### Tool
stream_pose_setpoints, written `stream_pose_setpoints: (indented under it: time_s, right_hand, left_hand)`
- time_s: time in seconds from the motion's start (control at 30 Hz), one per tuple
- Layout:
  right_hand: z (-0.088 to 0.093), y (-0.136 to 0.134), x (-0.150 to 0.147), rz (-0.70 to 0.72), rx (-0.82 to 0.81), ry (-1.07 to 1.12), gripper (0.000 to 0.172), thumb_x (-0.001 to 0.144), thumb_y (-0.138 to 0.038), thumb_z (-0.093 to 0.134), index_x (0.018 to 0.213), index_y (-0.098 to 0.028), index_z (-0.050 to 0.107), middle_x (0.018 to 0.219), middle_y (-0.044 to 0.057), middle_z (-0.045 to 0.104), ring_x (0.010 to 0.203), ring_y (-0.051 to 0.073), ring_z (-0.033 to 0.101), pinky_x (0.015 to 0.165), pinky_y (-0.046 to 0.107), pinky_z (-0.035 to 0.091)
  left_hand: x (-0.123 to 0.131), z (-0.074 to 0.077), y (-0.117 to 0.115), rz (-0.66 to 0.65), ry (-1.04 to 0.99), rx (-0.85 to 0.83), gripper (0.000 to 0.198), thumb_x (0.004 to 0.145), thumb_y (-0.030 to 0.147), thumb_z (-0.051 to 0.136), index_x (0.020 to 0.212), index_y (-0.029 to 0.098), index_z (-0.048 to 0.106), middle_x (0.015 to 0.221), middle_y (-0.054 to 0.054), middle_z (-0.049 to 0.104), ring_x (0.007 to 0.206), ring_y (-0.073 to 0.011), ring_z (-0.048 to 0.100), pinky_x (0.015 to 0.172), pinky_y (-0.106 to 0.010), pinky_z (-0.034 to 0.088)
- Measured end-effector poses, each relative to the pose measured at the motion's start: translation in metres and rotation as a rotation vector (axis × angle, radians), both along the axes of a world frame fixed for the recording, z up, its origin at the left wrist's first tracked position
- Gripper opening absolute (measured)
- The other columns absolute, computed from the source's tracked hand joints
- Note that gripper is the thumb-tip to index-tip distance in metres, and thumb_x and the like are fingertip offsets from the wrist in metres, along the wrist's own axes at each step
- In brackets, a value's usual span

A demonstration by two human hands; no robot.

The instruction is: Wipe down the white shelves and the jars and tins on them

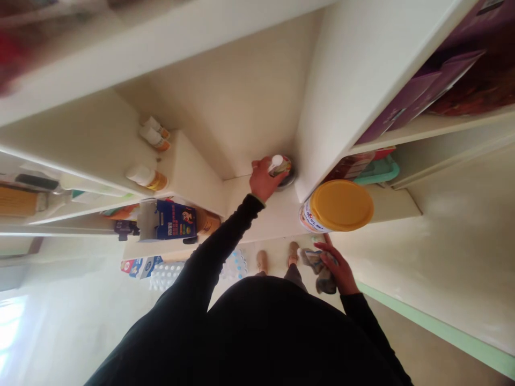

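Deep in the shelf corner, my left hand [264, 181] is closed around a small white-capped bottle [277, 162] with a colourful label. A dark round edge shows beneath that bottle; I cannot tell whether it is the bottle's base or another thing. Lower down on the right, my right hand [338, 269] grips a crumpled grey-brown cloth [323, 276] that hangs from the fingers. Between the hands, further right, a large tin [341, 206] with an orange-yellow lid stands at the shelf edge.
White bottles [147, 177] and a blue box [176, 219] occupy the left shelves. A teal tray [378, 170] and purple packages [418, 96] fill the right compartments. An upright partition [325, 102] borders the corner. Packs of plastic bottles [166, 274] stand on the floor.
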State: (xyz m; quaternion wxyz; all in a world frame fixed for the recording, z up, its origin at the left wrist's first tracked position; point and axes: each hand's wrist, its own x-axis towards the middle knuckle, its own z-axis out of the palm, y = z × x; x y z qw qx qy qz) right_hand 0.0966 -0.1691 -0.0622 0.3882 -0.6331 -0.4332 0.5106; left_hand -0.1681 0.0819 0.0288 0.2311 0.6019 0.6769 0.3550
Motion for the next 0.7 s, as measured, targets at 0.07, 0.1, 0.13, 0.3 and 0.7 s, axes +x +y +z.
stream_pose_setpoints:
  time_s: [0.07,0.1,0.13,0.3,0.7]
  right_hand:
    - [-0.002,-0.007,-0.018,0.034,-0.023,0.057,0.057,0.083,-0.076,0.077,0.113,-0.029,0.081,0.127,0.013,0.081,0.128,0.038,0.075,0.109,0.056,0.063]
    - [-0.003,-0.008,-0.025,0.030,-0.027,0.076,0.060,0.082,-0.078,0.077,0.115,-0.029,0.080,0.126,0.013,0.082,0.125,0.037,0.076,0.107,0.056,0.064]
    - [-0.004,-0.008,-0.032,0.021,-0.027,0.091,0.063,0.080,-0.080,0.078,0.118,-0.030,0.079,0.125,0.014,0.082,0.122,0.037,0.077,0.105,0.057,0.065]
    - [-0.004,0.007,-0.042,-0.038,-0.047,0.145,0.070,0.080,-0.080,0.080,0.128,-0.030,0.074,0.128,0.014,0.082,0.119,0.037,0.079,0.102,0.059,0.067]
    - [0.021,0.026,-0.060,-0.096,-0.168,0.325,0.063,0.074,-0.074,0.087,0.114,-0.025,0.081,0.121,0.012,0.084,0.122,0.036,0.077,0.111,0.053,0.062]
  left_hand:
    - [0.000,0.003,0.013,-0.075,0.163,-0.076,0.094,0.082,0.055,0.094,0.157,0.014,0.056,0.156,-0.020,0.053,0.134,-0.0348,0.070,0.117,-0.039,0.055]
    - [0.001,0.003,0.017,-0.104,0.215,-0.101,0.100,0.078,0.053,0.096,0.160,0.013,0.054,0.157,-0.021,0.051,0.132,-0.0348,0.071,0.115,-0.039,0.056]
    - [0.002,0.002,0.021,-0.125,0.251,-0.116,0.103,0.076,0.051,0.099,0.160,0.013,0.053,0.156,-0.022,0.051,0.129,-0.0348,0.072,0.113,-0.039,0.058]
    - [0.004,-0.002,0.026,-0.144,0.306,-0.113,0.088,0.078,0.047,0.097,0.153,0.016,0.060,0.149,-0.020,0.056,0.122,-0.0335,0.072,0.105,-0.041,0.059]
    - [-0.036,-0.005,-0.054,-0.093,0.339,-0.102,0.086,0.073,0.047,0.099,0.146,0.021,0.061,0.144,-0.015,0.060,0.123,-0.0319,0.070,0.100,-0.039,0.062]
